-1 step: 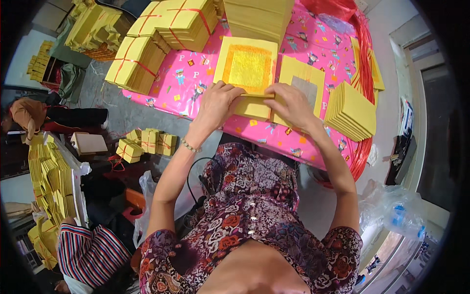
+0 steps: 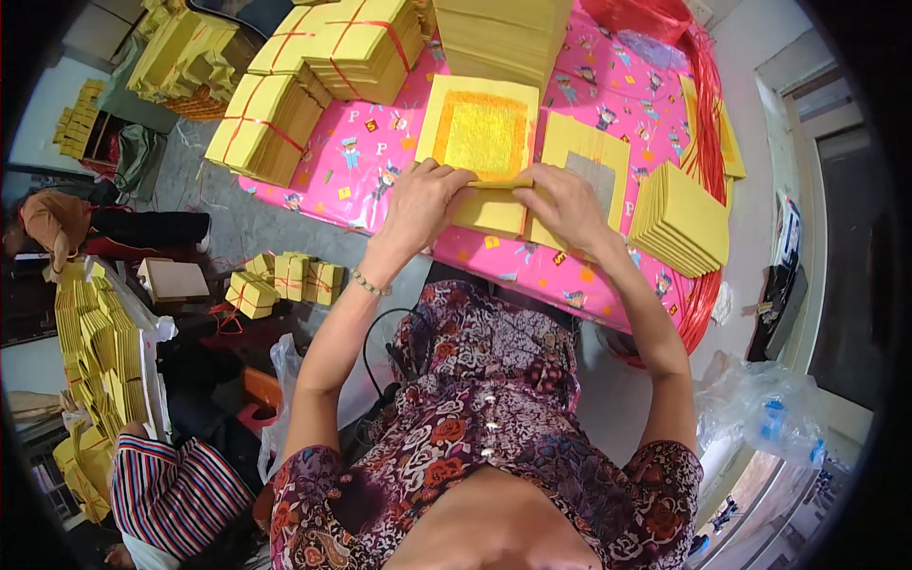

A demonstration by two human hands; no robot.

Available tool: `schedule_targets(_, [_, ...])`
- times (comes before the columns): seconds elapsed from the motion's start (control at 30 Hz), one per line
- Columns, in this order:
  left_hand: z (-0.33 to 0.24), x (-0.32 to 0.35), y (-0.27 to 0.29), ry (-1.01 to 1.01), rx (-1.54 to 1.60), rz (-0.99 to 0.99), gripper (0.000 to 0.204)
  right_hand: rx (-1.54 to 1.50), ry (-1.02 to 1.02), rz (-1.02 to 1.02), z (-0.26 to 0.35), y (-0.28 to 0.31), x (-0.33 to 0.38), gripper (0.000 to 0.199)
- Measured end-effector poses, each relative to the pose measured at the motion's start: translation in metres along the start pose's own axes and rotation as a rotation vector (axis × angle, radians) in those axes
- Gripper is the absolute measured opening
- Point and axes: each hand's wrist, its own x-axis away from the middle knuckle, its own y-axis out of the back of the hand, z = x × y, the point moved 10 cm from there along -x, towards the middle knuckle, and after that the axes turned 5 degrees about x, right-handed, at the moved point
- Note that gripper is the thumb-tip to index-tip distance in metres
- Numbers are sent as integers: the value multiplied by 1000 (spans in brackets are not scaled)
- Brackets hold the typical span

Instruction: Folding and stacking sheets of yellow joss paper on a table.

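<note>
A yellow paper sheet with a shiny gold square in an orange border (image 2: 486, 131) lies in front of me on the table. Its near edge is turned up in a narrow fold. My left hand (image 2: 427, 204) pinches the left end of this fold, fingers curled. At the right end, my right hand (image 2: 567, 201) has thumb and fingers closed on the same edge. Under the fold, more yellow paper (image 2: 489, 217) shows between my hands. Beside my right hand lies a yellow sheet with a grey square (image 2: 591, 176), partly covered by that hand.
The table has a pink patterned cover (image 2: 351, 204). Yellow bundles tied with red string (image 2: 261, 123) stand at left, a tall paper stack (image 2: 499, 43) behind, fanned folded papers (image 2: 679, 214) and red strings (image 2: 705, 123) at right. A person in striped clothing (image 2: 180, 494) is at lower left.
The sheet with the gold square has shifted very slightly toward me, and its turned-up near edge looks a little more folded over. Both hands keep their grip.
</note>
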Motion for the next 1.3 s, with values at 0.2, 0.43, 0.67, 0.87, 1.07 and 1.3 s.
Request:
schedule_targets(0.2, [-31, -11, 33, -104, -158, -335, 62, -81, -338, -47, -46, 9, -29, 27])
schedule_targets(0.43, [-13, -36, -12, -77, -175, -176, 68, -108, -453, -68, -106, 6, -65, 27])
schedule_targets(0.67, [11, -48, -35, -28, -134, -107, 72, 359, -330, -212, -89, 25, -85, 22])
schedule_targets(0.87, [13, -56, -39, -34, -80, -97, 71, 286, -49, -194, -55, 13, -123, 21])
schedule_targets(1.07, [14, -58, -42, -23, -82, -101, 70, 354, -143, 220, -96, -57, -159, 24])
schedule_targets(1.3, [17, -58, -40, 6, -66, -92, 71, 313, -194, 322, -100, -68, -163, 25])
